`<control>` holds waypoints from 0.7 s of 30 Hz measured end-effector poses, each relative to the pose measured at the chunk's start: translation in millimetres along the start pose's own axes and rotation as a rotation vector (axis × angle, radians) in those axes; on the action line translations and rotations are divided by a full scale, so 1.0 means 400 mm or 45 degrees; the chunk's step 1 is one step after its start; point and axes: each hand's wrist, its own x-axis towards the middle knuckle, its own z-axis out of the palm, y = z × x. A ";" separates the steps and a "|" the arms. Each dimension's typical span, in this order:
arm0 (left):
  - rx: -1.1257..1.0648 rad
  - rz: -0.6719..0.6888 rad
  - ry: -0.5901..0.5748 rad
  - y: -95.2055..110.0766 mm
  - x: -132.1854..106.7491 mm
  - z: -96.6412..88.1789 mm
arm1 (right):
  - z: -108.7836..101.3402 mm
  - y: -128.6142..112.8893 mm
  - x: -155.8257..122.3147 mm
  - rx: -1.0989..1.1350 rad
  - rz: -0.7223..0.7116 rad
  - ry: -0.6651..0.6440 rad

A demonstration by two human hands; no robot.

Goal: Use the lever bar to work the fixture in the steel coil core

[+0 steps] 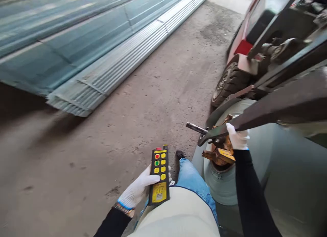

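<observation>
My left hand (141, 186), in a white knitted glove, is wrapped around a black crane remote control (160, 175). Its thumb lies on a lower yellow button; red, green and other yellow buttons show above. On the right, my gloved right hand (238, 138) is closed at the lower edge of a dark steel beam (276, 106), its far fingers partly hidden. The beam tapers to a tip above a large grey steel coil (222, 187), and a metal pin (196, 128) sticks out there. Rusty brown and yellow metal parts (221, 155) sit at the coil's centre.
Long bundles of galvanized tubes (107, 83) lie along the left, strapped together. A red forklift-like vehicle (242, 48) with a black tyre (228, 80) stands at the upper right. Bare concrete floor (153, 87) runs between them. My jeans and dark shoe (180, 154) are beside the coil.
</observation>
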 end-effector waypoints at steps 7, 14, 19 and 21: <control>-0.019 -0.061 -0.018 0.006 0.011 -0.022 | 0.009 0.007 0.015 0.058 -0.055 0.040; -0.003 -0.067 0.017 0.010 0.015 -0.023 | 0.005 -0.004 0.016 0.092 -0.053 0.048; -0.017 -0.079 0.018 0.005 0.010 -0.017 | 0.008 -0.004 0.017 0.109 -0.086 0.014; -0.013 -0.080 0.029 0.003 0.006 -0.018 | 0.008 -0.002 0.019 0.111 -0.085 0.015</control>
